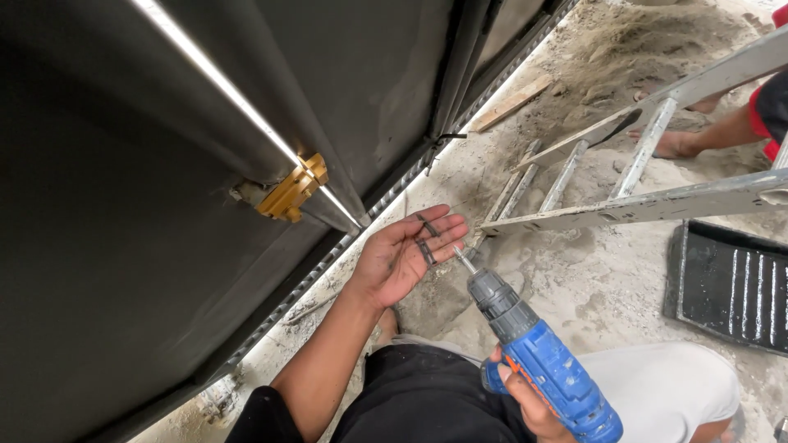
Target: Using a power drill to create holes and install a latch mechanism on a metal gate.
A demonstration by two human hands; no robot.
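A view looking down from a person's head as they crouch beside a dark metal gate (123, 246).

The left hand (406, 258) is held out flat, palm up, fingers spread loosely apart. Two small dark screws (425, 246) lie loose across the fingers, near the fingertips; the hand is not closed on them. Serving as a shallow cup, the open palm holds nothing else.

The right hand (533, 406), low at the bottom edge, is wrapped tight around the grip of a blue cordless drill (538, 361). The drill's long axis runs diagonally, from the handle at lower right up to its grey chuck at upper left. Its driver bit (465, 261) points up and left, the tip just beside the left fingers and the screws, apparently not touching them.

On the gate, up and left of the hands, a brass-coloured latch fitting (291, 190) sits where a thin bright gap of light runs down between two panels. The gate's bottom edge rides over a ribbed track (345, 246) on the sandy concrete floor (591, 287).

To the right, a paint-spattered aluminium ladder (640, 205) lies tilted across the floor. A black ribbed tray (730, 287) sits beside it; its contents cannot be made out. Another person's bare foot (677, 146) stands beyond the ladder.
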